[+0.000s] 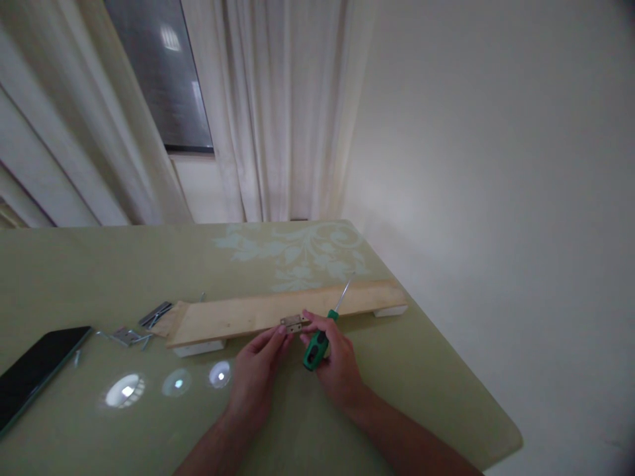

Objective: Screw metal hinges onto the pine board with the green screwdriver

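Note:
A small metal hinge (294,322) sits at the near edge of a long wooden board (238,312). My left hand (258,367) pinches the hinge's left end between thumb and fingers. In my right hand (340,363) is a screwdriver with a green and black handle (317,345); its thin shaft points up and away, over the board. The thumb and index finger of that hand also reach the hinge's right side. Whether a screw is between those fingertips is too small to tell. White blocks (199,348) lie under both ends of the board.
To the left of the board lie metal hinges (126,336) and several loose screws (146,342). A dark phone or tablet (40,363) rests at the far left. The table's right edge (446,357) runs close to a wall. Curtains (292,119) hang behind the table.

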The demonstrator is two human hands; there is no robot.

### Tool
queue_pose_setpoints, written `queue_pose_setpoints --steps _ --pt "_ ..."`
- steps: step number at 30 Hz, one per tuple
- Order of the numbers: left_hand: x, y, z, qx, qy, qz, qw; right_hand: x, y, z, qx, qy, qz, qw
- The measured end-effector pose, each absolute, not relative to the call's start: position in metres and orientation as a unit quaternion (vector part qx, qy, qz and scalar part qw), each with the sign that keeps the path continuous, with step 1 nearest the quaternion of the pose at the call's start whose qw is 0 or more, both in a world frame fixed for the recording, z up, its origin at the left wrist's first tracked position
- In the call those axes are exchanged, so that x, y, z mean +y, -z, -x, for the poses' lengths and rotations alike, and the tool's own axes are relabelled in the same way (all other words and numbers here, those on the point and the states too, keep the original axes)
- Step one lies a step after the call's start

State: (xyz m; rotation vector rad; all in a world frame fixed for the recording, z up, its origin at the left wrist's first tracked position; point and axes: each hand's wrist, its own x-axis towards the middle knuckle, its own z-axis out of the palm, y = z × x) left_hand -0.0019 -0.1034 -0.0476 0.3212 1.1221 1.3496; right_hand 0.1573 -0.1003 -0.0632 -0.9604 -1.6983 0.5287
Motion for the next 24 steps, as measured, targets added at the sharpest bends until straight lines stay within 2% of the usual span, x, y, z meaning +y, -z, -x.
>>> queue_pose_setpoints --steps 4,14,24 --pt "-0.103 0.037 -0.001 0.482 -0.581 -0.107 0.647 -0.099 0.067 -0.158 -0.719 -0.23 0.397 0.522" --pt "-0.104 0.041 -0.005 0.456 -0.575 -0.09 0.673 -0.094 0.064 -0.161 -0.769 -0.113 0.408 0.478" --pt "-0.112 0.036 -0.01 0.457 -0.605 -0.034 0.651 -0.091 0.061 -0.166 -0.788 -0.088 0.409 0.451"
